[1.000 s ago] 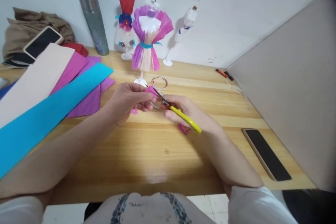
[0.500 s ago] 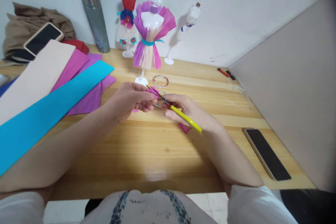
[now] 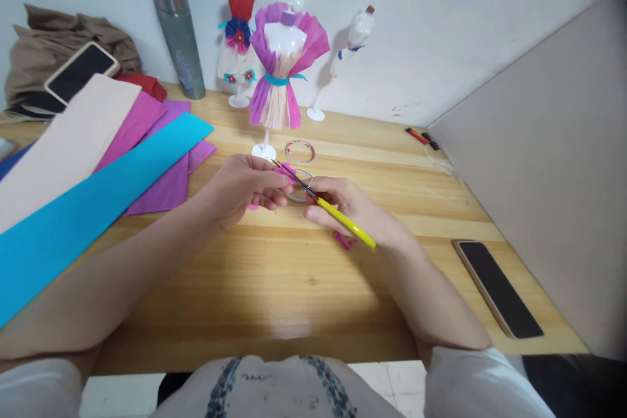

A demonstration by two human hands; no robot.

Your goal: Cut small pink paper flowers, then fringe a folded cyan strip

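Note:
Between the thumb and fingers of my left hand is a small piece of bright pink paper. My right hand is closed round scissors with a yellow handle. Their dark blades lie across the pink paper and point up and left. One pink scrap lies below my right hand, and another peeks out under my left. Behind the hands stands a small white dress form in a purple, pink and cream crepe paper dress with a blue sash. A tape ring lies by its base; another ring is partly hidden by my hands.
Blue, cream, pink and purple sheets cover the left of the table. Behind them are a phone, brown cloth and a flask. Other dress forms stand at the wall. Another phone lies at right, before a side panel.
The scissors and my right hand have shifted very slightly. My left hand still holds the pink paper in nearly the same place.

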